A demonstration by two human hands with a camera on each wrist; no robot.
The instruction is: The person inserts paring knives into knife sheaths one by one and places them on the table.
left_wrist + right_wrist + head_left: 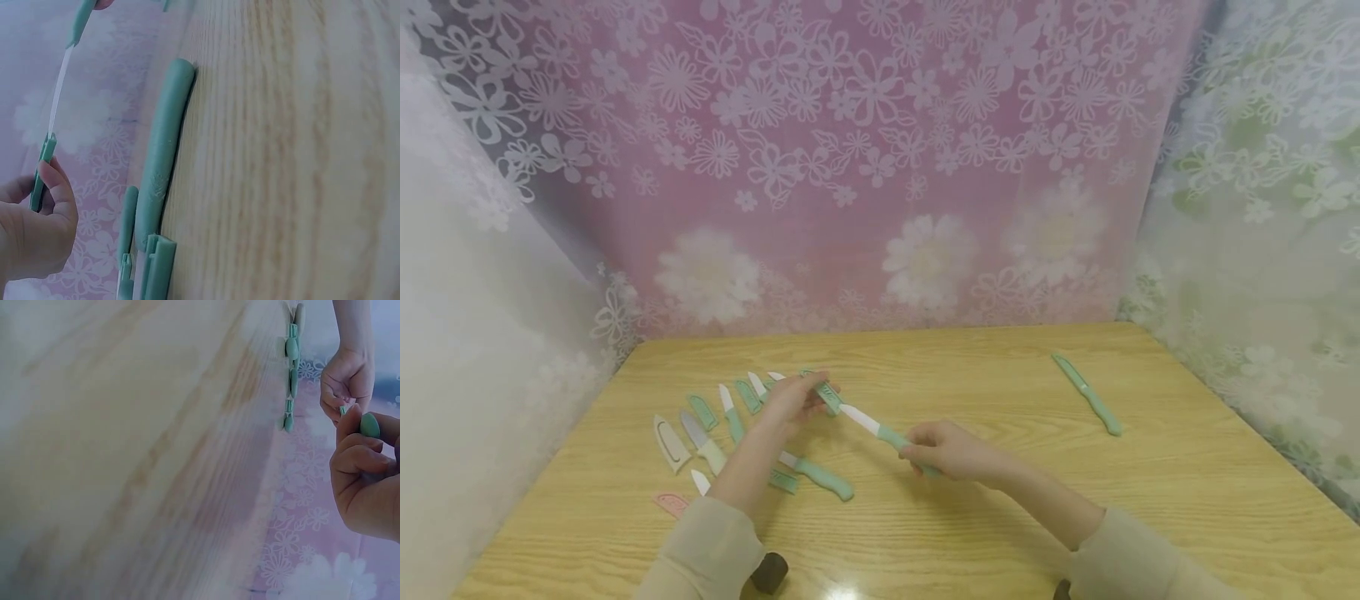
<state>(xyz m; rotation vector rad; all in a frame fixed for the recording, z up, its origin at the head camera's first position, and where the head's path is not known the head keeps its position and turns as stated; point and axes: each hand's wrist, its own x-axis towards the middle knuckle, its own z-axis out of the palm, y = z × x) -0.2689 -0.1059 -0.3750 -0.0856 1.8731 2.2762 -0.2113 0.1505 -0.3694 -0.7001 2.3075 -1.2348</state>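
My left hand [792,400] holds a green knife sheath [830,398] above the table, pinched between thumb and fingers in the left wrist view. My right hand [951,451] grips the green handle of a small white-bladed knife [859,419]. The blade points at the sheath, its tip at or just inside the mouth; most of the white blade shows. Under my left forearm lies another green-handled knife [826,480] beside a green sheath [783,481]. In the right wrist view the held knife's handle end [370,425] shows between my right fingers.
To the left lie a cream-handled knife [695,429], a cream sheath [670,444], a pink sheath [671,503], a green sheath [703,412] and several green-handled knives, partly behind my left arm. A sheathed green knife [1097,408] lies at the right on the wooden table [1000,533]. Floral curtains surround it.
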